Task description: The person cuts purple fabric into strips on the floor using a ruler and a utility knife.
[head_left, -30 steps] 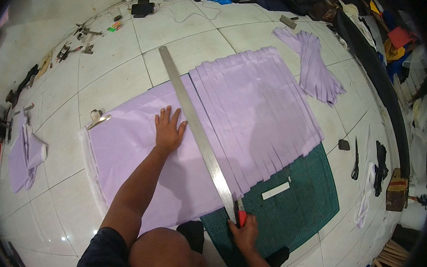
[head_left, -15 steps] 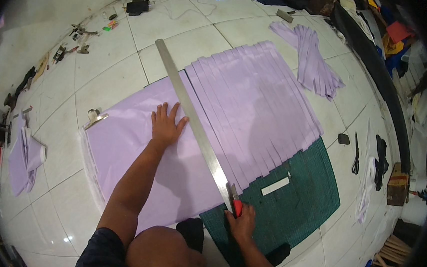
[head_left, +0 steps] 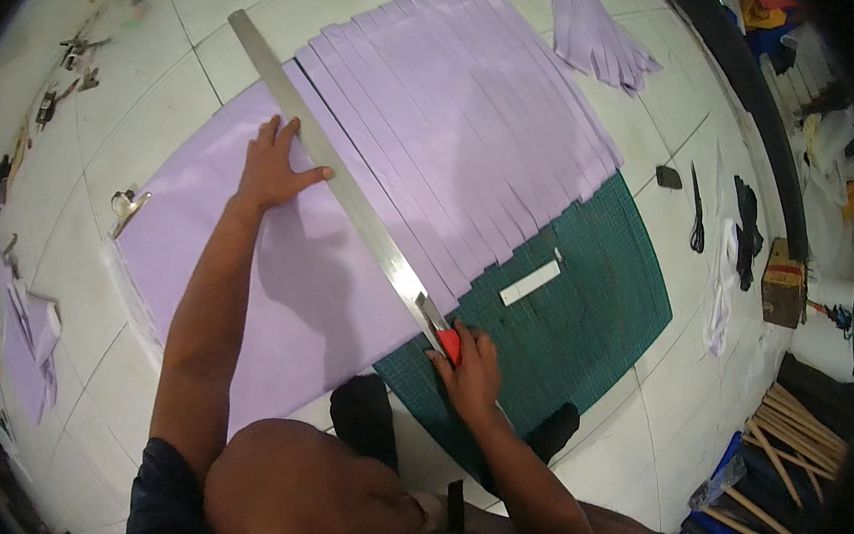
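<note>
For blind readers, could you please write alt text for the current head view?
A person's left hand lies on lilac fabric, touching a long metal ruler, while the right hand grips a red-handled cutter at the ruler's lower end. Lilac strips lie to the right, partly over a green mat.

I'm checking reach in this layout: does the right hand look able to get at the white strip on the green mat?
Probably yes: the white strip lies uncovered on the green mat, near the right hand, with only bare mat between, though that hand grips a red-handled cutter.
</note>
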Available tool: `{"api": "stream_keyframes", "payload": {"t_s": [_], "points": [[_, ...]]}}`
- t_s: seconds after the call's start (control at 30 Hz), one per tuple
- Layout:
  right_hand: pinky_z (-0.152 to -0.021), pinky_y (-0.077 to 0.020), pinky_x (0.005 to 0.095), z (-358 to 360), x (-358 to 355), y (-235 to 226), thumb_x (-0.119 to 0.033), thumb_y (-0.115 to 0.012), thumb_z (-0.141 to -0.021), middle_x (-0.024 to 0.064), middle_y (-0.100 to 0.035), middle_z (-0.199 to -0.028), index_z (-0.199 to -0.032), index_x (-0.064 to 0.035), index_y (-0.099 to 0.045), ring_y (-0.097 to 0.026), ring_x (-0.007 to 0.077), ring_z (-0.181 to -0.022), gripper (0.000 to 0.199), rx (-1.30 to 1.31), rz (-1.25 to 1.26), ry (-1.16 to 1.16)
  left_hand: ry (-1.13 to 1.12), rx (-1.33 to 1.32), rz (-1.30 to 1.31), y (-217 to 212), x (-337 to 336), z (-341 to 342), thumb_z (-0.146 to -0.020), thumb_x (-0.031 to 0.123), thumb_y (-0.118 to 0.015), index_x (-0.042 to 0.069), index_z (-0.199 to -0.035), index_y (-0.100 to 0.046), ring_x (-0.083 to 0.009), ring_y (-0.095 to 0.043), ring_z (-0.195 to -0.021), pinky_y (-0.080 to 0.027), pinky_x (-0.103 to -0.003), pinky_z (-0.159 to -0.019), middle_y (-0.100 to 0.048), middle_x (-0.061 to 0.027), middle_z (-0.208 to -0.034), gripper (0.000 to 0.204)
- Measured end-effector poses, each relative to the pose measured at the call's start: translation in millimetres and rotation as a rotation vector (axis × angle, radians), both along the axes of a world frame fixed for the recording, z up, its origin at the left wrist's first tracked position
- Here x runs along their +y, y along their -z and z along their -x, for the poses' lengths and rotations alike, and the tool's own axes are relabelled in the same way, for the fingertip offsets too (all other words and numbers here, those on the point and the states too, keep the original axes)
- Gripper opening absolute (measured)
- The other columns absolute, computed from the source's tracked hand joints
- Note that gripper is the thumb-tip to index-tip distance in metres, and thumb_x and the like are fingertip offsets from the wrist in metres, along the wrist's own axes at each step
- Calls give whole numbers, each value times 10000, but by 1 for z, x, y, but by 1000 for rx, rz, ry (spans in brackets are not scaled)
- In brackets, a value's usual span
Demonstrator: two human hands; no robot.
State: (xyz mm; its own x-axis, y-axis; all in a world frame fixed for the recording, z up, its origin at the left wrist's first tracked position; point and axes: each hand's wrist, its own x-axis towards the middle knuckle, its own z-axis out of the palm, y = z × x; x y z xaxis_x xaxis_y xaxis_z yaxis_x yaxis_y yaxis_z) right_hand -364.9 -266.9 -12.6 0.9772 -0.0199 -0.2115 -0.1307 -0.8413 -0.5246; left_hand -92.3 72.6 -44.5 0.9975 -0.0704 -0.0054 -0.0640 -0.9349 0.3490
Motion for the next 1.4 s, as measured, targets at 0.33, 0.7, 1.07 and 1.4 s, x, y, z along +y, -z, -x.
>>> {"api": "stream_keyframes", "payload": {"t_s": [0.33, 0.7, 1.07, 1.4], "points": [[-849, -484, 451, -19, -25, 10, -271, -732, -872, 195, -571, -1064, -1202, -3, -565, -581, 363, -982, 458, -68, -159, 240, -12, 195, -32, -16, -3, -4, -551, 567, -880, 22, -1498, -308, -427, -168, -1474, -190, -592, -1163, -213, -247, -1582, 1233], [-859, -493, 390, -95, -118, 24, -277, -843, -765, 137, -629, -1023, -1236, 26, -537, -623, 277, -939, 637, -65, -257, 580, -2, 207, -25, -17, -4, -5, -512, 561, -896, 33, -1504, -292, -419, -151, -1481, -176, -596, -1170, -202, -235, -1589, 1276], [-569, -538, 279, -70, -75, 3, -229, -767, -868, 72, -612, -952, -1215, -45, -491, -656, 171, -787, 480, 130, -859, 685, 9, 169, -45, -17, -6, -2, -546, 585, -877, 52, -1514, -284, -434, -178, -1469, -201, -616, -1153, -212, -254, -1577, 1254], [-548, -515, 253, -74, -57, 17, -220, -759, -876, 58, -615, -972, -1203, -30, -508, -654, 149, -810, 454, 156, -789, 643, 22, 159, -109, -11, -6, -3, -558, 614, -859, 60, -1528, -266, -417, -196, -1467, -210, -608, -1152, -222, -253, -1573, 1265]]}}
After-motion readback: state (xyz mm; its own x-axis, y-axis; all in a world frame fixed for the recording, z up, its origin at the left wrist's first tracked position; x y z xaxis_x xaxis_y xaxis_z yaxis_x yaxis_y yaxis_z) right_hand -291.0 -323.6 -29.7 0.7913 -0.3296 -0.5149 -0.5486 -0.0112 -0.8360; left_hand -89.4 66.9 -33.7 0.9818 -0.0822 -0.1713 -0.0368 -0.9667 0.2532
